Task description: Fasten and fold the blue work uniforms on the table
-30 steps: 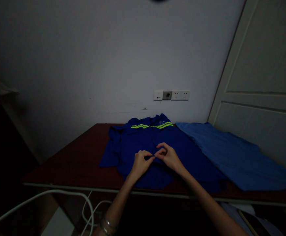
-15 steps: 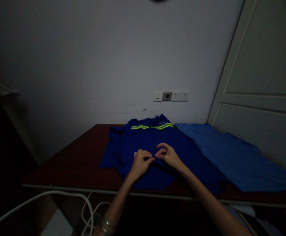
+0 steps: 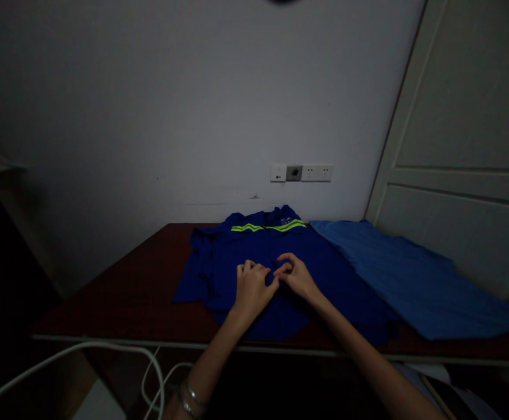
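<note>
A dark blue shirt (image 3: 219, 262) with neon yellow-green stripes near its collar lies flat on a reddish-brown table (image 3: 140, 291). My left hand (image 3: 252, 287) and my right hand (image 3: 295, 275) meet at the middle of the shirt's front. Both have their fingers curled and pinched on the fabric there, fingertips nearly touching. What exactly sits between the fingers is too dark to make out. Bracelets show on my left wrist.
A lighter blue garment (image 3: 403, 274) lies spread on the table's right side, reaching its right edge. White cables (image 3: 105, 350) hang below the front edge at left. A row of wall sockets (image 3: 301, 172) sits above the table; a white door (image 3: 468, 146) stands at right.
My left hand has shifted slightly up and right, its fingers now curled tighter against my right hand. The view has drifted a little; the shirt lies as before.
</note>
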Tool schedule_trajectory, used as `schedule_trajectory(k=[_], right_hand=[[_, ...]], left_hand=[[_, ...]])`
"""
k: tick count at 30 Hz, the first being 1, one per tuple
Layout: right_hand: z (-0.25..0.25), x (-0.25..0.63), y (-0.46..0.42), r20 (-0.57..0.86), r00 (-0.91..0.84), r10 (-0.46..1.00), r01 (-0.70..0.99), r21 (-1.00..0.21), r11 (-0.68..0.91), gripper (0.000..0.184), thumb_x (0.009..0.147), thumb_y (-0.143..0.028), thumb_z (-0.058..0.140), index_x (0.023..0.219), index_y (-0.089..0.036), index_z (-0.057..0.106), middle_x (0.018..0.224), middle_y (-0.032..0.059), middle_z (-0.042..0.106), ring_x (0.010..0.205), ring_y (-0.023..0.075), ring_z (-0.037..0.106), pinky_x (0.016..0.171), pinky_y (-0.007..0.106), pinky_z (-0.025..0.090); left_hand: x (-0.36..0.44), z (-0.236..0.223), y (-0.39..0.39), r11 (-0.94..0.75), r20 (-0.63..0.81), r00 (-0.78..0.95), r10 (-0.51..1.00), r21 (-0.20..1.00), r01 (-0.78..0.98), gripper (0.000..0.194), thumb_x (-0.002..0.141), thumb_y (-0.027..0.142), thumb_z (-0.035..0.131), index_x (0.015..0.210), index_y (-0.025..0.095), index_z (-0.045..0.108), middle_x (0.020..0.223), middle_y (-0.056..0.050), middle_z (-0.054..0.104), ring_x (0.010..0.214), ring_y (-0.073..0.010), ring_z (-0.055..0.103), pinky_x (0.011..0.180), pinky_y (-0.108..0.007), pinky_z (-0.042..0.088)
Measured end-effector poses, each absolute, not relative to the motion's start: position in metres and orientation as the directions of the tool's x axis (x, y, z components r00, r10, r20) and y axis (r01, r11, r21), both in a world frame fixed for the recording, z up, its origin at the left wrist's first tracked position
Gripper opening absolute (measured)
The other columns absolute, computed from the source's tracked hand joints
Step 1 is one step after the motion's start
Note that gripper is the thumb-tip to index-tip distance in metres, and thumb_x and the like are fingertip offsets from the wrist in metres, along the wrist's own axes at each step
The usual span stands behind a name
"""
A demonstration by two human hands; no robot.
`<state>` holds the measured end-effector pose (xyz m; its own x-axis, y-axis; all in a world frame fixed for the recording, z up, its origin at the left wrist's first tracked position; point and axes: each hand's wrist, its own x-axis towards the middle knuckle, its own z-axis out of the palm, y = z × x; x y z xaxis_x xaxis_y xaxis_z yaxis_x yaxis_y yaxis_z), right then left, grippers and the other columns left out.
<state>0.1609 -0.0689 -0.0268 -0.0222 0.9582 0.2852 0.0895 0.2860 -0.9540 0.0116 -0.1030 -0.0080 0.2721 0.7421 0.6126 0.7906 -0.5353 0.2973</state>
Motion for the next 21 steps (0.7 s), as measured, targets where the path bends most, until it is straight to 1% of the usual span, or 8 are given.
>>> schedule_trajectory(k=[2, 5, 9, 13, 16, 21], right_hand=[[-0.026, 0.163, -0.069, 0.277, -0.022, 0.961, 0.100, -0.955, 0.278, 0.034, 0.053, -0.015, 0.059, 0.084, -0.021, 0.049, 0.056, -0.0048, 0.063, 0.055, 0.0156, 0.062, 0.057, 0.026, 0.046], [-0.026, 0.166, -0.068, 0.258, -0.038, 0.965, 0.106, -0.960, 0.260, 0.029, 0.052, -0.015, 0.061, 0.079, -0.021, 0.051, 0.055, -0.0030, 0.065, 0.056, 0.0171, 0.064, 0.059, 0.027, 0.047], [-0.025, 0.168, -0.066, 0.230, -0.047, 0.972, 0.080, -0.969, 0.233, 0.028, 0.051, -0.015, 0.063, 0.077, -0.020, 0.054, 0.054, -0.0025, 0.065, 0.055, 0.0171, 0.063, 0.058, 0.027, 0.047], [-0.021, 0.166, -0.065, 0.145, -0.088, 0.985, 0.042, -0.988, 0.149, 0.026, 0.047, -0.012, 0.065, 0.070, -0.019, 0.055, 0.053, -0.0026, 0.065, 0.050, 0.0149, 0.061, 0.054, 0.025, 0.045], [-0.019, 0.166, -0.064, 0.098, -0.111, 0.989, 0.043, -0.994, 0.103, 0.025, 0.045, -0.011, 0.065, 0.067, -0.018, 0.055, 0.053, -0.0021, 0.066, 0.049, 0.0144, 0.060, 0.052, 0.024, 0.045], [-0.018, 0.168, -0.066, 0.136, -0.136, 0.981, 0.097, -0.984, 0.150, 0.023, 0.048, -0.013, 0.064, 0.069, -0.018, 0.057, 0.054, -0.0014, 0.066, 0.055, 0.0161, 0.062, 0.056, 0.025, 0.046]], left_hand=[[0.014, -0.008, -0.104, -0.538, 0.603, 0.298, 0.740, 0.264, 0.801, 0.020, 0.079, 0.034, 0.056, 0.086, 0.020, 0.070, 0.089, -0.005, 0.068, 0.093, -0.0245, 0.048, 0.079, -0.039, 0.030], [0.015, -0.010, -0.103, -0.534, 0.586, 0.310, 0.749, 0.258, 0.805, 0.021, 0.078, 0.036, 0.058, 0.085, 0.021, 0.070, 0.089, -0.005, 0.068, 0.092, -0.0244, 0.048, 0.079, -0.038, 0.030], [0.016, -0.014, -0.102, -0.526, 0.591, 0.306, 0.746, 0.242, 0.815, 0.023, 0.077, 0.039, 0.059, 0.084, 0.020, 0.070, 0.086, -0.006, 0.068, 0.093, -0.0248, 0.048, 0.079, -0.038, 0.030], [0.018, -0.018, -0.101, -0.507, 0.583, 0.291, 0.758, 0.246, 0.826, 0.025, 0.076, 0.042, 0.059, 0.082, 0.020, 0.070, 0.084, -0.006, 0.069, 0.091, -0.0246, 0.049, 0.078, -0.038, 0.030], [0.020, -0.020, -0.101, -0.498, 0.581, 0.284, 0.763, 0.248, 0.831, 0.027, 0.076, 0.043, 0.058, 0.081, 0.019, 0.070, 0.083, -0.006, 0.069, 0.090, -0.0245, 0.049, 0.078, -0.038, 0.031], [0.021, -0.022, -0.103, -0.489, 0.559, 0.286, 0.778, 0.253, 0.835, 0.023, 0.076, 0.037, 0.057, 0.081, 0.020, 0.070, 0.083, -0.007, 0.068, 0.089, -0.0249, 0.049, 0.077, -0.038, 0.031]])
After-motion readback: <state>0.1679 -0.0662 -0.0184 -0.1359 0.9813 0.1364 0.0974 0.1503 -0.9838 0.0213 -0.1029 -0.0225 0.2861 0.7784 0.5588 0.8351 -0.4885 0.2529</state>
